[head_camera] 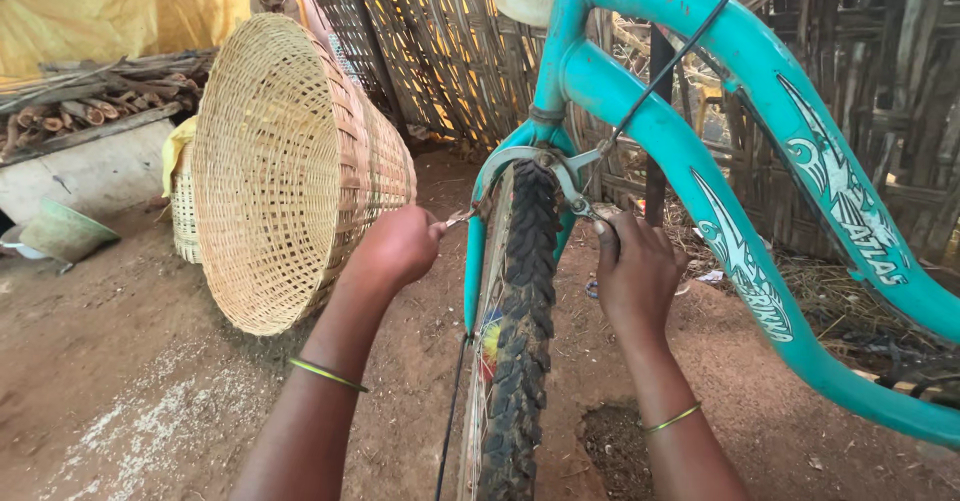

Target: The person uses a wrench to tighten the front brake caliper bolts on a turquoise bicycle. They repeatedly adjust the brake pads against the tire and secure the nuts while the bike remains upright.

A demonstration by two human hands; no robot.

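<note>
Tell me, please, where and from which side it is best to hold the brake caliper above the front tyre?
Probably grip the brake caliper by its two arm ends, one from each side of the tyre, as the left hand and right hand do: the arms straddle the wheel.

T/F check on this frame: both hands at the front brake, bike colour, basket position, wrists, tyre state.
1. Both hands are at the brake caliper above the front tyre. True: the left hand is at its left side, the right hand at its right, by the brake caliper.
2. The bicycle frame is red. False: it is teal.
3. The big woven basket stands upright on its base. False: it lies tipped on its side, its opening towards the camera.
4. Each wrist wears a thin bangle. True.
5. The tyre is smooth and slick. False: it has knobbly tread.
</note>
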